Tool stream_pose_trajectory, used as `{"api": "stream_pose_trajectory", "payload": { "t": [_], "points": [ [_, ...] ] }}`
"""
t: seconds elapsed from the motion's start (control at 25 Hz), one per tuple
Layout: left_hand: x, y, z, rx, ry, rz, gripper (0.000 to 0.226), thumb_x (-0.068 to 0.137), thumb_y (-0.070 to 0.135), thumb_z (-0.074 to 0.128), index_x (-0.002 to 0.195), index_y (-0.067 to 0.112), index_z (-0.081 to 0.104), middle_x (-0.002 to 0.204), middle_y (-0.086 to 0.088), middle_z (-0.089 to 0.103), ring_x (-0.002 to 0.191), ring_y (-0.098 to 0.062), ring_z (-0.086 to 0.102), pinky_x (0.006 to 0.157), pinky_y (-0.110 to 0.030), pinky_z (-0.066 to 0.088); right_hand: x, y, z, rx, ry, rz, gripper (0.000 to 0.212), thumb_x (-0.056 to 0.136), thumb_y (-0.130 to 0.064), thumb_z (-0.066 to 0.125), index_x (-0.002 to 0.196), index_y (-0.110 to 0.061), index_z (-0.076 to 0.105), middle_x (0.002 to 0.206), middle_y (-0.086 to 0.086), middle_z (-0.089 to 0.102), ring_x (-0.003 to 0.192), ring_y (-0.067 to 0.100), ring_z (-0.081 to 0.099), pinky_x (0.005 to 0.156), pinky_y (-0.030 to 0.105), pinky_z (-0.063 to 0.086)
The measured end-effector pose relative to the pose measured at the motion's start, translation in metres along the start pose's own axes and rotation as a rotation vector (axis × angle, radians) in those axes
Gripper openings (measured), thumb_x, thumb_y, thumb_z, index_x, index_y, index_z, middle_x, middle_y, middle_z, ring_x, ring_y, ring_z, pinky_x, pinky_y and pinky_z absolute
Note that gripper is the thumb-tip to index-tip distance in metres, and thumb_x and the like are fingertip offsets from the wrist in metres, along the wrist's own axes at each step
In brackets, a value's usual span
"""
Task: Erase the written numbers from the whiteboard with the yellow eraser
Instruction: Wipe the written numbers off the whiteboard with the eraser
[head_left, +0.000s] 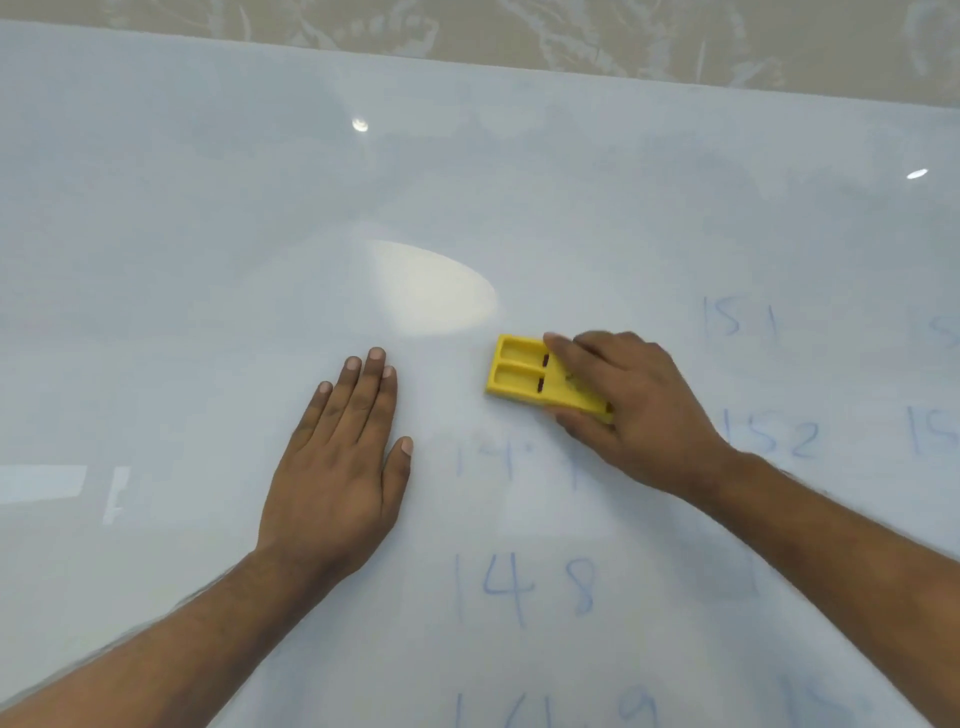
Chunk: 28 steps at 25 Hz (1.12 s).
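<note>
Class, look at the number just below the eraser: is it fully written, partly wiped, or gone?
Partly wiped: under the yellow eraser, only faint broken blue strokes remain, unlike the clear 148.

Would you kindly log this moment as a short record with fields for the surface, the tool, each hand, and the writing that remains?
surface: whiteboard, glossy, with light glare
tool: yellow eraser, flat on the board
right hand: grips the eraser's near end
left hand: flat on the board, fingers straight, apart from the eraser
legible numbers: 148, 151, 152
partly wiped: faint number just below the eraser
cut off by frame: writing at the bottom and right edges
</note>
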<state>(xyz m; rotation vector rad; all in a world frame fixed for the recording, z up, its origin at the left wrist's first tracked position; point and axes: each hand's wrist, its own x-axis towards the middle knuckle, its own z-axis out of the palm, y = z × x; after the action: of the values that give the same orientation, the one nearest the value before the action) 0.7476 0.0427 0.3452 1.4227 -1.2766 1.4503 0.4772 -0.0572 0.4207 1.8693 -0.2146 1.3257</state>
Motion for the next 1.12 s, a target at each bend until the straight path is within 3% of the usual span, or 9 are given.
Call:
{"api": "stream_pose_trajectory", "payload": {
  "t": [0.16, 0.32, 0.48, 0.6, 0.8, 1.12],
  "points": [
    [-0.006, 0.0, 0.0, -0.009, -0.003, 0.016, 0.062, 0.103, 0.035, 0.024, 0.157, 0.006, 0.02, 0.168, -0.006, 0.015, 0.156, -0.021, 0.013, 0.126, -0.04, 0.012, 0.019, -0.028, 0.018, 0.099, 0.053, 0.058, 0.059, 0.086, -0.035, 0.065, 0.138, -0.01, 0.05, 0.118, 0.011, 0.059, 0.096, 0.033, 0.055, 0.082, 0.041, 0.044],
    [-0.011, -0.002, 0.001, -0.013, 0.008, 0.048, 0.062, 0.103, 0.033, 0.027, 0.157, 0.006, 0.021, 0.168, -0.006, 0.016, 0.156, -0.02, 0.013, 0.126, -0.04, 0.012, -0.012, -0.054, 0.026, 0.113, -0.022, -0.091, 0.057, 0.09, -0.038, 0.061, 0.14, -0.012, 0.048, 0.118, 0.006, 0.058, 0.096, 0.028, 0.054, 0.081, 0.041, 0.043],
    [-0.016, -0.003, 0.003, -0.001, 0.013, 0.057, 0.062, 0.103, 0.033, 0.027, 0.157, 0.005, 0.021, 0.168, -0.006, 0.015, 0.156, -0.02, 0.013, 0.126, -0.041, 0.013, -0.042, -0.031, 0.012, 0.004, -0.08, -0.253, 0.055, 0.096, -0.043, 0.053, 0.141, -0.012, 0.047, 0.117, 0.004, 0.059, 0.096, 0.025, 0.056, 0.082, 0.038, 0.044],
    [-0.018, -0.002, 0.004, 0.001, 0.017, 0.054, 0.062, 0.103, 0.033, 0.026, 0.157, 0.005, 0.021, 0.168, -0.006, 0.016, 0.156, -0.02, 0.012, 0.126, -0.04, 0.012, -0.035, -0.009, 0.003, -0.075, -0.052, -0.197, 0.056, 0.095, -0.044, 0.053, 0.14, -0.011, 0.047, 0.117, 0.005, 0.06, 0.095, 0.026, 0.057, 0.081, 0.038, 0.042],
    [-0.019, -0.002, 0.005, 0.002, 0.026, 0.05, 0.062, 0.103, 0.034, 0.027, 0.157, 0.005, 0.022, 0.168, -0.007, 0.017, 0.156, -0.02, 0.014, 0.127, -0.039, 0.011, -0.014, -0.029, 0.016, 0.028, 0.028, 0.046, 0.057, 0.092, -0.041, 0.054, 0.141, -0.011, 0.046, 0.118, 0.007, 0.059, 0.098, 0.03, 0.056, 0.082, 0.04, 0.042],
    [-0.03, 0.0, 0.004, 0.004, 0.007, 0.031, 0.063, 0.103, 0.035, 0.026, 0.158, 0.006, 0.02, 0.168, -0.006, 0.016, 0.156, -0.021, 0.014, 0.126, -0.041, 0.013, -0.091, -0.033, 0.01, 0.001, -0.073, -0.161, 0.055, 0.096, -0.043, 0.052, 0.141, -0.011, 0.047, 0.119, 0.005, 0.059, 0.099, 0.025, 0.057, 0.082, 0.038, 0.044]
  ]
}}
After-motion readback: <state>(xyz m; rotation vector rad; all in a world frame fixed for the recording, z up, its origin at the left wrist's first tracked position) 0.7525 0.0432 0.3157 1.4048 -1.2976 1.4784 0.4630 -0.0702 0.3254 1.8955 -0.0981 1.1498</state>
